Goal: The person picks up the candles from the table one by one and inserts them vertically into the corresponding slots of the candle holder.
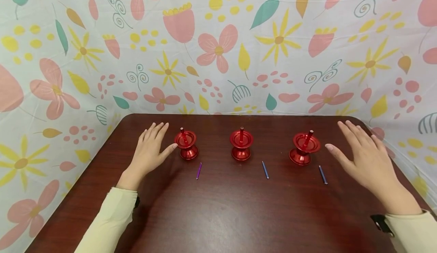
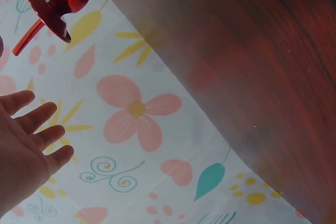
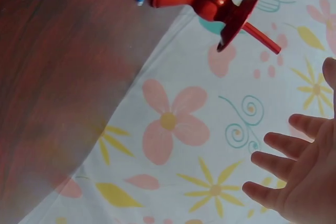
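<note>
Three shiny red candle holders stand upright in a row: the left holder [image 1: 189,153], the middle holder [image 1: 241,153] and the right holder [image 1: 299,157]. Each has a dish-like top with a thin red stem rising from it. My left hand [image 1: 148,154] is beside the left holder, fingers spread and thumb tip close to its dish. To the right of the right holder, my right hand [image 1: 367,162] is held with straight fingers, palm facing inward. Neither hand holds anything. In front of the holders lie a thin purple stick [image 1: 199,171] and two blue ones, a middle stick [image 1: 265,170] and a right stick [image 1: 323,175].
A dark brown wooden table [image 1: 218,215] with rounded back corners carries everything. Behind it and along both sides hangs a white cloth [image 1: 191,93] printed with flowers and leaves, close against the table's back edge.
</note>
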Motion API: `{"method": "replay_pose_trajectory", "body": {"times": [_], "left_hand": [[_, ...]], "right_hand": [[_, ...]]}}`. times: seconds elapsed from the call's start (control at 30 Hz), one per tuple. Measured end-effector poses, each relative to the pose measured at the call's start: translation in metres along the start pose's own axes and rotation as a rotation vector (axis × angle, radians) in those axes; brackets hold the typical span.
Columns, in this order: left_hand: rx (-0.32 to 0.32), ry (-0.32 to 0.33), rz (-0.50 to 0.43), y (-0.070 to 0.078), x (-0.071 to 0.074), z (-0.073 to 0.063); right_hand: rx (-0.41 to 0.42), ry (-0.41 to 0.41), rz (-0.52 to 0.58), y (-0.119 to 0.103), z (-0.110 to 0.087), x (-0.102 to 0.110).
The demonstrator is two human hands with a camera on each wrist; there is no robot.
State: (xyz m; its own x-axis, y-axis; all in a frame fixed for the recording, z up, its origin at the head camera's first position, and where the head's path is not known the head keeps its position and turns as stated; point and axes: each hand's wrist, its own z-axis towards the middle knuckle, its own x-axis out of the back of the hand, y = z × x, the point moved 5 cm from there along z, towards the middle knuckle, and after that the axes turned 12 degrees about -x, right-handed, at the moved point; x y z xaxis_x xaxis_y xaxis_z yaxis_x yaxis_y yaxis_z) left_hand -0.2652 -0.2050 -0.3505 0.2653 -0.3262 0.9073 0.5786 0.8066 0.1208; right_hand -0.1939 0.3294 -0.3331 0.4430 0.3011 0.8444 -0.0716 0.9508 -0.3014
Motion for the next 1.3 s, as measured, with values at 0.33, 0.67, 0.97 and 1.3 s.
{"method": "replay_pose_trajectory", "body": {"times": [0.33, 0.67, 0.97, 1.3], "left_hand": [[-0.068, 0.089, -0.099, 0.003, 0.006, 0.002], [-0.086, 0.145, -0.198, 0.003, 0.011, 0.003], [-0.091, 0.19, -0.28, 0.003, 0.014, 0.004], [-0.059, 0.172, -0.34, 0.003, 0.013, 0.005]], "right_hand": [[0.049, 0.096, 0.087, -0.015, 0.005, 0.009], [0.078, 0.163, 0.156, -0.028, 0.009, 0.018], [0.11, 0.147, 0.312, -0.056, 0.015, 0.027], [0.088, 0.096, 0.373, -0.094, 0.018, 0.029]]}}
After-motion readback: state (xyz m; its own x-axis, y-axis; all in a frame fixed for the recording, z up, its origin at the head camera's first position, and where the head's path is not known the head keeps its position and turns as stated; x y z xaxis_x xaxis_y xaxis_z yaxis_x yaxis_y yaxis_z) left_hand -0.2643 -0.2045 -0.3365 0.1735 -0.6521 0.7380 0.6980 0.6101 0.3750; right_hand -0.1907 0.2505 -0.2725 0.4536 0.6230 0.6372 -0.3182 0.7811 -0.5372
